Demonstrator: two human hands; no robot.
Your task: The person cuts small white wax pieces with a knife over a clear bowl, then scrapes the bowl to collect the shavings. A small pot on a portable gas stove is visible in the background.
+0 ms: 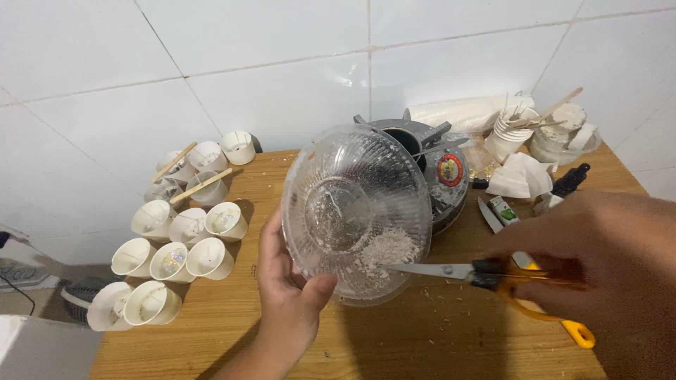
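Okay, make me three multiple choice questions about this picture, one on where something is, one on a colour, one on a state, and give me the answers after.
1. Where do the small white cups stand?
A. At the left of the wooden table
B. Inside the bowl
C. On the floor

2. What colour are the scissors' handles?
A. Blue
B. Orange and black
C. Green

3. How is the clear glass bowl held?
A. Flat on the table
B. Upside down
C. Tilted up by the left hand

Answers: 1 A, they cluster near the left edge. 2 B, orange loops show under the right hand. 3 C, its opening faces the camera, white flakes inside.
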